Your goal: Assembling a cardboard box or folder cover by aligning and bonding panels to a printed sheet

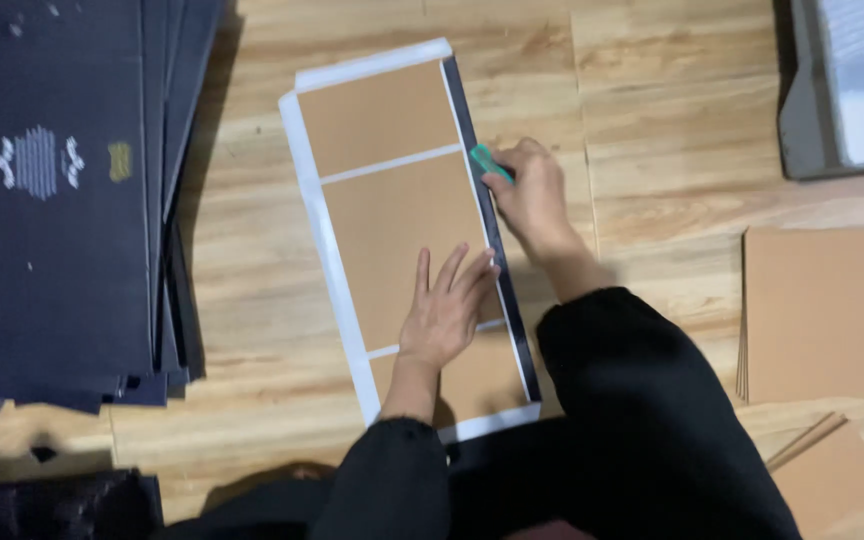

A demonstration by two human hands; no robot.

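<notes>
Wooden plank floor [652, 90] carries everything; no desk in sight. Far left: stack of dark sheets [62, 200], fanned at the edges and overhanging a bit, well apart from the work.

Centre: long white sheet [314, 200] lying flat on the floor, tilted slightly, with brown cardboard panels [392, 230] stuck on it in a row, thin white gaps between them, dark strip [492, 230] along its right edge.

Left hand [444, 310] lies flat on the middle panel, fingers spread apart, palm down, pressing, gripping nothing. Right hand [532, 195] is at the right edge of the sheet, fingers closed on a small green tool [487, 160], with the tool tip on the dark strip. Can't tell whether it's a scraper or a cutter.

Right: pile of brown cardboard pieces [817, 310], more cardboard [827, 470] near right, grey tray [842, 90] far right, all well apart from the hands.

Risks, as a judgement:
- The left hand holds only the middle, so the far end could pivot or slide on the smooth floor if the tool pushes sideways.
- Uneven tool pressure could wrinkle or tear the strip, or shift a panel out of line and close up the gaps.
- If the tool has a blade, the left fingertips sit near its path and a slip could catch them.
</notes>
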